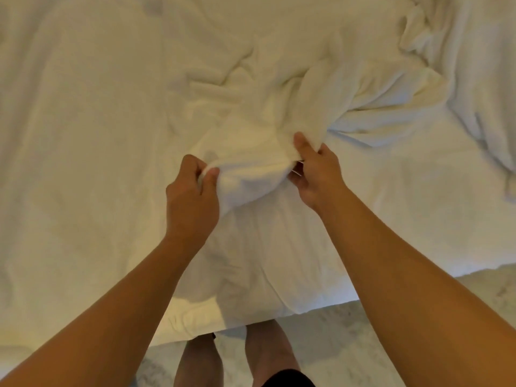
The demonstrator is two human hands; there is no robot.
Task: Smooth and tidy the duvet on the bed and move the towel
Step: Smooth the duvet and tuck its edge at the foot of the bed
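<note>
Both hands have a grip on the same bunched white cloth: the left hand (192,191) pinches one gathered edge between thumb and curled fingers, and the right hand (317,174) clutches the other end with its thumb on top and fingers tucked underneath. From its thick, soft texture the cloth looks like the towel (268,141), though white on white makes that a judgement. It lies rumpled on the duvet (83,135), near the foot edge of the bed, with its far part trailing away from the hands in deep folds.

Taking the towel as the landmark, the duvet to its left lies fairly flat with only shallow creases. To its right and beyond it, more white bedding (474,79) is heaped in heavy wrinkles. Below it the duvet hangs over the bed edge above a pale floor (363,344), where the person's legs stand.

The task seems at an early stage: the towel is held but not yet off the bed, and the smoothing of the duvet to the right of it remains.
</note>
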